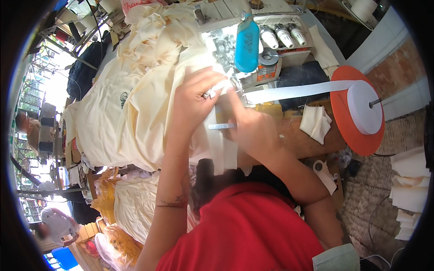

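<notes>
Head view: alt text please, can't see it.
Both hands, left hand and right hand, press cream fabric at a sewing machine. White tape runs in from a roll on an orange disc.

Left hand (pixel 195 97): forearm rising from lower edge, wrist straight, palm down, fingers curled and pressed flat. Right hand (pixel 251 128): forearm entering from lower right, elbow bent, fingers pinched together, close beside the left hand.
</notes>
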The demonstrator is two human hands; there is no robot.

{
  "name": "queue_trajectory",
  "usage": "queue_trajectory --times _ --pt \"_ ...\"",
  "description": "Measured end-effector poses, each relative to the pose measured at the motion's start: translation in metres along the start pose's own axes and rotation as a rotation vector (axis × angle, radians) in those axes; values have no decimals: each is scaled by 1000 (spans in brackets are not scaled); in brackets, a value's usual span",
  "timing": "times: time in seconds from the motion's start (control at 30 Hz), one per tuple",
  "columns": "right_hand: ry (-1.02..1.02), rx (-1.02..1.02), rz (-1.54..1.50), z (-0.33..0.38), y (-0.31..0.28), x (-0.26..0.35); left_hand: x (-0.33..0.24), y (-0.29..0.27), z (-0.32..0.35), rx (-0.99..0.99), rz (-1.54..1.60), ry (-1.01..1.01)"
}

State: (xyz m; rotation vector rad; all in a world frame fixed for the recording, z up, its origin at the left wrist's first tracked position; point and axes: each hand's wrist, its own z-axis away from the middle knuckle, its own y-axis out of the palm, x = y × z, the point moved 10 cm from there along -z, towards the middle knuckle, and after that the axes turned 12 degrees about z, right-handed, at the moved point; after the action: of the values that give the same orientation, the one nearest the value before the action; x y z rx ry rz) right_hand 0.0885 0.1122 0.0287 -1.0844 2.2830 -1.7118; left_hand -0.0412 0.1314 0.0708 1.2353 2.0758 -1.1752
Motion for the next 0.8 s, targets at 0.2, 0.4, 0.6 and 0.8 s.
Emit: queue_trajectory --times 0.2,0.4,0.6,0.8 --pt "-37 6 44 -13 -1 9 7 -8 -12 4 -25 94" --pt "22 64 21 -17 0 6 21 -9 -20 110 -9 71" --pt "17 -43 -177 16 -19 2 36 -12 -37 86 22 -35" --pt "174 -36 -498 36 -21 -9 17 -28 -15 -66 -209 6"
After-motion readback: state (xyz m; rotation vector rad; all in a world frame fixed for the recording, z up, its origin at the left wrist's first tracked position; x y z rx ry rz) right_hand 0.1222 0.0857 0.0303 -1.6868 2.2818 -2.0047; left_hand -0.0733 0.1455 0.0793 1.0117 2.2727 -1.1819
